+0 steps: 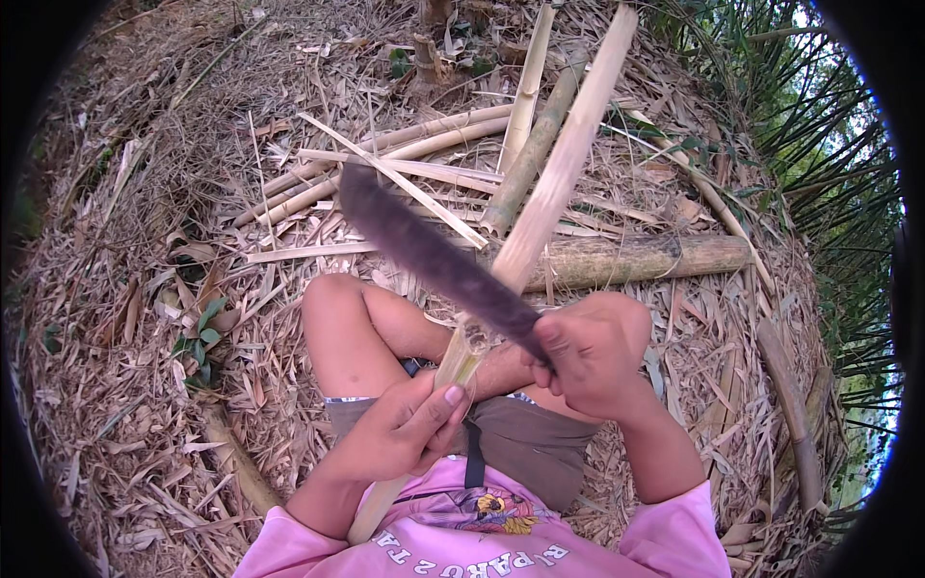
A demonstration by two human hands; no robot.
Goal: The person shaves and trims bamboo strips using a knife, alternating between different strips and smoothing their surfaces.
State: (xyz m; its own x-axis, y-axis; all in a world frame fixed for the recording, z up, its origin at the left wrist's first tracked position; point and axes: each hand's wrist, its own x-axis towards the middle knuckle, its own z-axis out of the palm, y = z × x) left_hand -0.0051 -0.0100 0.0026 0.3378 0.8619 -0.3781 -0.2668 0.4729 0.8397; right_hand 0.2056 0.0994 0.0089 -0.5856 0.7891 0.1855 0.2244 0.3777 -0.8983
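My right hand (583, 361) is closed round the grip end of a machete, fingers wrapped and thumb on top. Its broad dark blade (434, 255) points up and left, slightly blurred, crossing over a long split bamboo strip (564, 183). That pale strip runs from beside my waist, across my lap, to the far upper right. My left hand (409, 424) grips it near its lower part, thumb along the top. A node with rough edges shows on the strip just above this hand. The machete's handle is mostly hidden inside my right hand.
A thick bamboo pole (636, 260) lies crosswise beyond my knees. Past it, a greenish bamboo length (540, 144) and several split strips (424, 173) lie crossed on dry leaf litter. A small stump (429, 63) stands farther off. Bamboo growth (819, 164) fills the right side.
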